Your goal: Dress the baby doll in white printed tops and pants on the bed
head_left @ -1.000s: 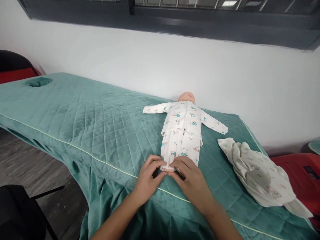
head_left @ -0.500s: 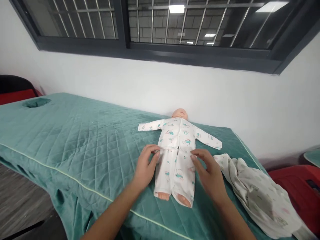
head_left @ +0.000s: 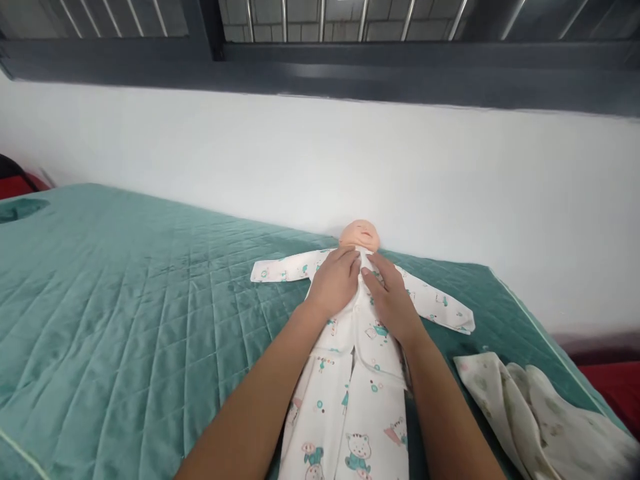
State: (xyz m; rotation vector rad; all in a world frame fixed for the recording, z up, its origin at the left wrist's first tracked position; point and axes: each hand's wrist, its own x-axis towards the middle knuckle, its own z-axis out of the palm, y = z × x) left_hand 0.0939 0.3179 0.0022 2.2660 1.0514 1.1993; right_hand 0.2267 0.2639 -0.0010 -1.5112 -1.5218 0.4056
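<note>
A baby doll (head_left: 359, 235) lies on its back on a teal quilted bed cover (head_left: 125, 313), its head toward the white wall. It wears a white printed top and trousers (head_left: 350, 400), with the sleeves spread out to both sides. My left hand (head_left: 334, 281) and my right hand (head_left: 389, 297) both rest on the doll's chest just below the neck. Their fingertips meet at the front opening of the top and seem to pinch the cloth there. What they grip is too small to make out.
A crumpled pale printed cloth (head_left: 540, 413) lies on the cover at the right. A face hole (head_left: 17, 210) dents the cover at the far left. Behind runs a white wall under a dark-framed barred window (head_left: 320, 40). Something red (head_left: 617, 393) stands beyond the right edge.
Both hands moved up from the doll's feet, past its waist, to the chest near the collar. My view has come closer to the doll.
</note>
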